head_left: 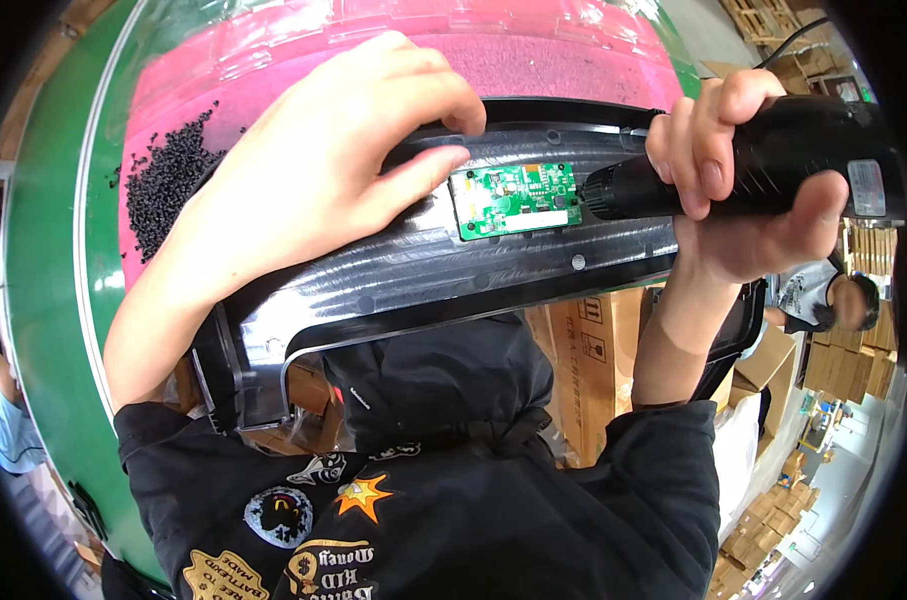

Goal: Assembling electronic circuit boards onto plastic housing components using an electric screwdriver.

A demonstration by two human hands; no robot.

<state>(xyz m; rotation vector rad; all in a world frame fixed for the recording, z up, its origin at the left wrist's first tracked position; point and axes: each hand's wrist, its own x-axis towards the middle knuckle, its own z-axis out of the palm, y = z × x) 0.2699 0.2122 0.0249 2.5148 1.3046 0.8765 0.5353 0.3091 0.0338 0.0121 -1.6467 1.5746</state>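
A long black plastic housing (403, 265) lies across in front of me, its hollow inner side facing up. On it sits a green circuit board (513, 205) with a white connector strip along its near edge. My right hand (718, 165) grips a black electric screwdriver (783, 160), held almost level, its nose at the board's right edge. The bit's tip is too small to make out. My left hand (343, 140) rests over the housing's left part, thumb and forefinger bent toward the board with a gap between them. Its other fingers are hidden.
A heap of small black screws (168, 185) lies on the pink mat (573, 60) at the left, over a green table (48, 240). Cardboard boxes (598, 370) stand below the housing. Other people (818, 295) are at the right and far left edges.
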